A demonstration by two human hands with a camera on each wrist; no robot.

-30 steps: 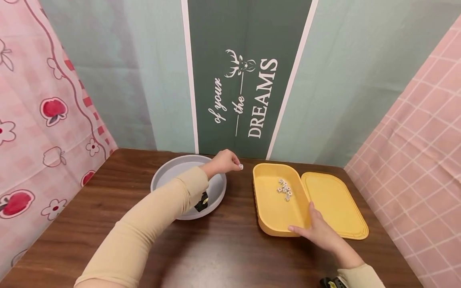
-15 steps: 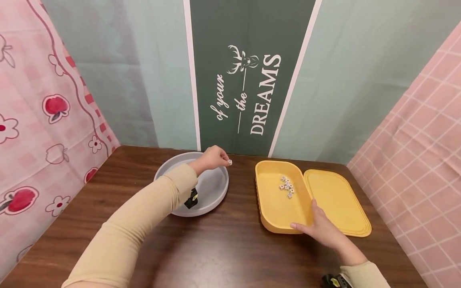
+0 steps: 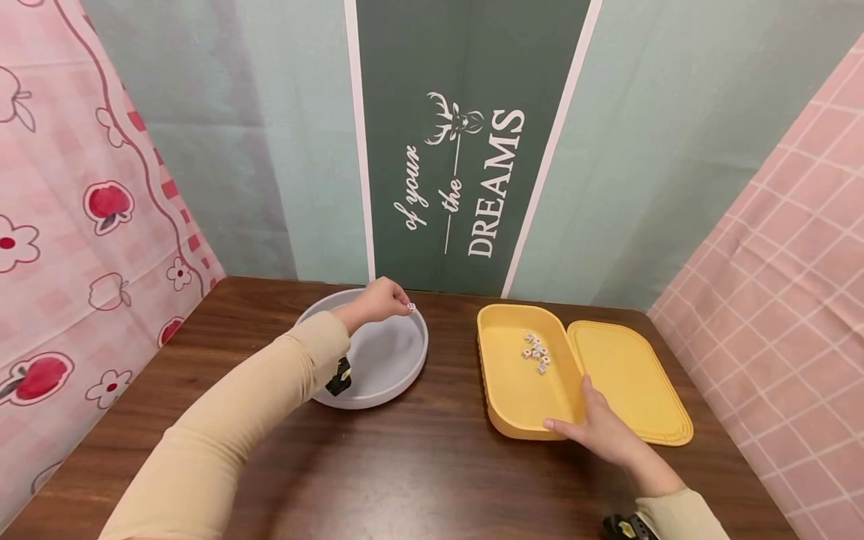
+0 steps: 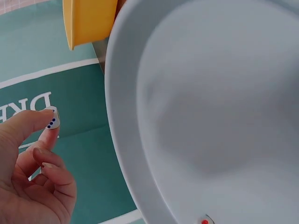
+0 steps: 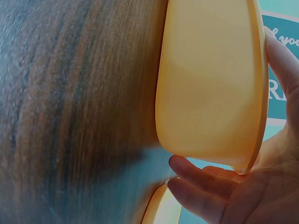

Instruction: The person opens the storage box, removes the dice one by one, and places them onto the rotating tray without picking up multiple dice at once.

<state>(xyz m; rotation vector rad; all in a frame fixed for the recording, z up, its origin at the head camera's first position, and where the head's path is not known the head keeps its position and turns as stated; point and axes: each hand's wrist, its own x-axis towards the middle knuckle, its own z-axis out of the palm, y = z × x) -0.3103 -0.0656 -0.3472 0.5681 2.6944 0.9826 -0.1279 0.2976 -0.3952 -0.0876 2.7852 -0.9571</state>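
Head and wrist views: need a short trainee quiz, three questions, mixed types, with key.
1. Multiple choice: In the left wrist view, what colour are the pips visible on the die pinched by the left hand?
A) red
B) blue
C) green

2. True or false: The right hand is touching the round gray tray.

3. Fill in: In the head view, the flat yellow lid lies to the ____ of the yellow box.

Key:
1. B
2. False; it touches the yellow box at a near corner.
3. right
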